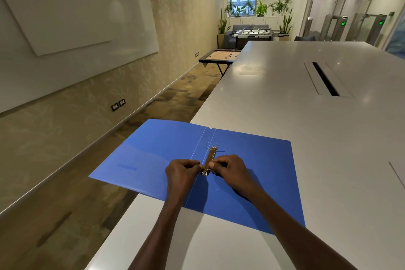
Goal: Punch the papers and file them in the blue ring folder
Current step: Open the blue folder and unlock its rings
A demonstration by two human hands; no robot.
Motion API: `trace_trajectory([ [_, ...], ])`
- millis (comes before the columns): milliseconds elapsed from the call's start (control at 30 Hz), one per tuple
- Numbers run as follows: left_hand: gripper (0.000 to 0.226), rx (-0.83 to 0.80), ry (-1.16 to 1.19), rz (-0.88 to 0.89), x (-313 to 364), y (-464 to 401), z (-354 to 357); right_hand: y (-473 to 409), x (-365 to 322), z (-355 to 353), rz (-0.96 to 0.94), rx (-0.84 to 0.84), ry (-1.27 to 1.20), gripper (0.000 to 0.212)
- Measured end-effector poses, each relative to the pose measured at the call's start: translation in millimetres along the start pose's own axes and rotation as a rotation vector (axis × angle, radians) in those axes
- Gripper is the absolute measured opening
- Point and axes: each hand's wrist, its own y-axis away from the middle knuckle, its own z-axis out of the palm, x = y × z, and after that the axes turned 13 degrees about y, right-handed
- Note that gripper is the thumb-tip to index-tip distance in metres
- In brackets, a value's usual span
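Two hands, left and right, fingers curled, pinch the near ring of one open blue folder's clip from either side.

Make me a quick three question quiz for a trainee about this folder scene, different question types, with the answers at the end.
1. True or false: the blue ring folder lies shut on the white table.
2. Multiple choice: where are both hands working? A) on the metal ring mechanism at the spine, B) on the left cover's outer edge, C) on the cable slot.
3. Fill in: the far ring of the mechanism stands ____.

Key:
1. False; it lies open and flat, its left cover overhanging the table edge.
2. A; the left hand and right hand pinch the near ring from either side.
3. Open.
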Motion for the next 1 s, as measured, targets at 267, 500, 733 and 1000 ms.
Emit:
trace_trajectory([
  [267, 0.020, -0.052, -0.062, -0.004, 8.5, 4.9, -4.5, 6.3, -12.4, -18.9, 0.085, -0.059, -0.226, 0.027],
  [500, 0.035, 0.025, -0.094, 0.069, 37.0, 19.5, 1.7, 32.5, -11.4, -45.8, 0.107, 0.021, -0.172, 0.027],
  [733, 0.021, -0.068, -0.047, 0.106, 59.5, 51.3, 29.0, 71.8, -3.8, -93.2, 0.110, 0.132, -0.107, 0.022],
  [1000, 0.012, -0.252, -0.045, 0.208, 83.2, 107.5, 100.6, 144.1, 30.1, -177.0, 0.215, 0.260, -0.161, 0.017],
])
